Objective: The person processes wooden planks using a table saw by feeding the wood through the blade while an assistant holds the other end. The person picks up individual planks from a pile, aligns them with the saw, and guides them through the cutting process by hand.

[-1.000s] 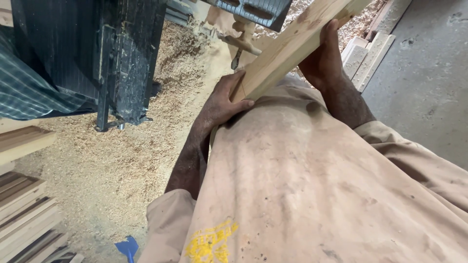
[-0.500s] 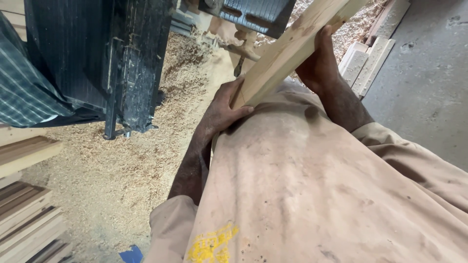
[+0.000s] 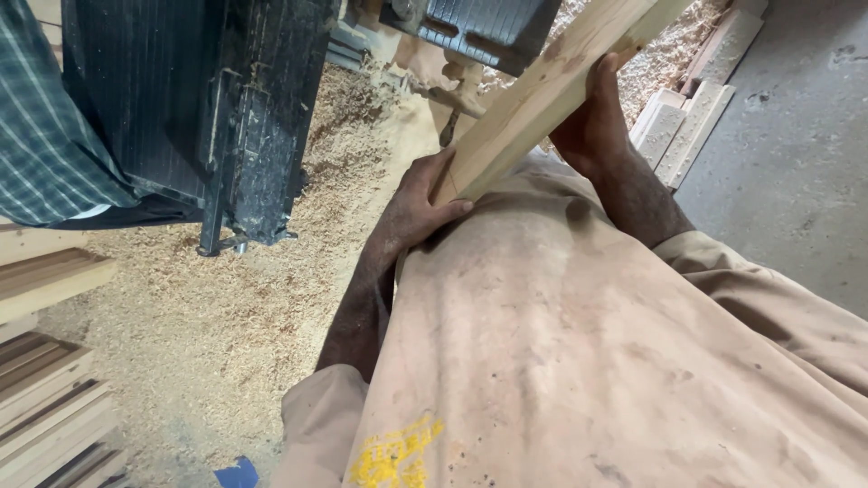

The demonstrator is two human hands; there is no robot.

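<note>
A long pale wooden plank (image 3: 542, 99) slants from my belly up toward the top right of the head view. My left hand (image 3: 418, 210) grips its near end against my tan shirt (image 3: 579, 361). Farther up the plank, my right hand (image 3: 592, 126) wraps its edge from the right side. The plank's far end runs out of the frame near a dark metal machine part (image 3: 488, 32).
A black machine body (image 3: 226, 108) stands at upper left over a sawdust-covered floor (image 3: 208, 325). A person's checked garment (image 3: 45, 117) hangs at far left. Stacked boards (image 3: 45, 398) lie at lower left, moulded wood pieces (image 3: 692, 117) at upper right beside grey concrete (image 3: 796, 163).
The view has shifted slightly, and the plank with both hands now sits a little higher and further right in the frame. Both grips are unchanged.
</note>
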